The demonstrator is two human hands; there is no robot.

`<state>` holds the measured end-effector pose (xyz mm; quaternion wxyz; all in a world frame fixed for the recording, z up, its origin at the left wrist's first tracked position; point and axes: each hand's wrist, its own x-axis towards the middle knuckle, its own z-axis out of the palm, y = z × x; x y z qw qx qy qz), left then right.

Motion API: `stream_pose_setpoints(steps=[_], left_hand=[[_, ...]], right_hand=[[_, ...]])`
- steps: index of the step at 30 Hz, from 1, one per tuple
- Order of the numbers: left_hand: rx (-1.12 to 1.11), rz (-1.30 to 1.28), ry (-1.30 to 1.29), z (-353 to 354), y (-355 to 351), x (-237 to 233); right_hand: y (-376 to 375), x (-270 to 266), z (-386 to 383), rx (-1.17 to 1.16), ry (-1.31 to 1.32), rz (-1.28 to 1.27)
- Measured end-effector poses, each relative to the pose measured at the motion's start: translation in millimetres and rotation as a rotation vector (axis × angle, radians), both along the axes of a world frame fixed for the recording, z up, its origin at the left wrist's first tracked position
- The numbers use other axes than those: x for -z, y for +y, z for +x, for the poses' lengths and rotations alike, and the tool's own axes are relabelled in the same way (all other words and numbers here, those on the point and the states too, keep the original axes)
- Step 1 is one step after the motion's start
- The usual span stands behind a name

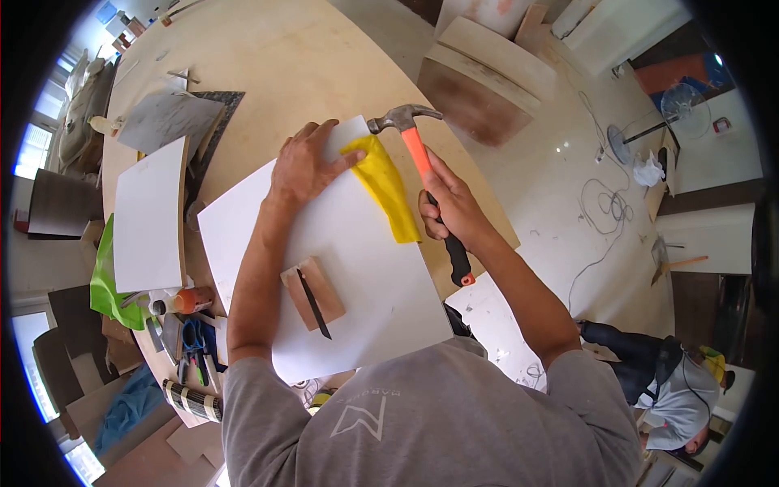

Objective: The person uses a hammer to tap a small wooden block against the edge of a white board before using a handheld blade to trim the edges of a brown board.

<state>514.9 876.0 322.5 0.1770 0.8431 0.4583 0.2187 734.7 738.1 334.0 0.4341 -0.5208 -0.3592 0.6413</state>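
My right hand (450,199) is wrapped round the handle of a claw hammer (415,150) with an orange and black grip. The hammer's head is above the far right corner of a white board (365,300). My left hand (307,162) lies spread on the board near its far edge, with the thumb on a yellow cloth (385,191). The cloth runs along the board's right edge. Nearer my body, a small brown block (330,294) rests on the board, with a thin dark blade-like strip (313,302) lying across it.
The board lies on a wooden table (300,57). At the left are another white panel (150,219), an orange bottle (193,300), blue-handled scissors (193,337) and other tools. A person (677,390) is at the lower right. Cables (607,207) and a fan (621,144) stand on the floor.
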Motion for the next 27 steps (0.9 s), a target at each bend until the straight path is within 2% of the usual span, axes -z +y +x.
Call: stream_pose_setpoints(steps=[3,7,10,14,18,21,24,27], left_hand=[[0.006,-0.003,-0.009,-0.4,0.2,-1.4],[-0.002,0.0,0.015,-2.6,1.8,1.9],[0.006,-0.003,0.014,-1.8,1.8,2.6],[-0.014,-0.015,0.01,0.8,-0.6,-0.7],[0.007,-0.018,-0.013,-1.5,2.8,3.5],[-0.002,-0.031,-0.036,-2.3,-1.6,-0.8],[-0.022,-0.015,-0.03,-3.3,0.3,2.6],[-0.028,-0.025,-0.025,-3.3,3.0,5.5]], right_hand=[[-21.6,-1.4,3.2,0.029,0.003,0.013],[-49.2,10.6,11.0,0.23,0.159,0.119],[-60.1,8.5,32.4,0.111,0.009,0.032],[-57.7,7.8,15.8,0.32,0.037,0.046],[-63.3,6.3,18.7,-0.015,-0.126,0.058],[-54.5,13.6,4.6,0.153,0.025,0.017],[-52.4,9.2,5.6,0.014,0.002,0.006],[-29.1,8.9,13.9,0.133,0.079,-0.022]])
